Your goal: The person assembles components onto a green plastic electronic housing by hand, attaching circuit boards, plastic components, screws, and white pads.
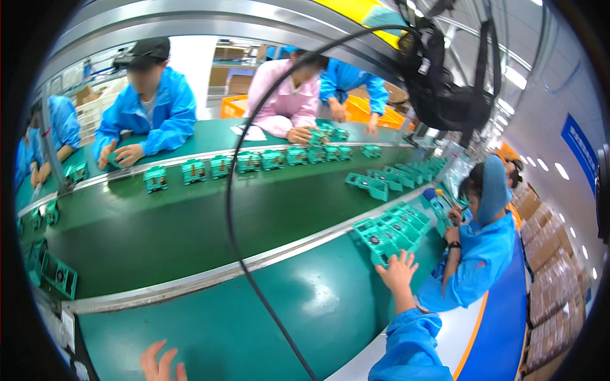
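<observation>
My right hand [398, 273] reaches forward over the green bench top [254, 324], fingers spread and nothing held. Its fingertips are at the near edge of a cluster of green plastic housings [399, 227] with round black parts in them; whether they touch I cannot tell. Low on the left, my left hand [162, 363] hovers over the bench with its fingers apart and empty; the rest of it is cut off by the lower edge.
Beyond a metal rail runs a green conveyor belt [171, 232], with a row of green assemblies [248, 161] along its far side and more housings [368, 184] at right. A black cable [232, 216] hangs across the view. A co-worker in blue [486, 254] sits close on the right; others work opposite.
</observation>
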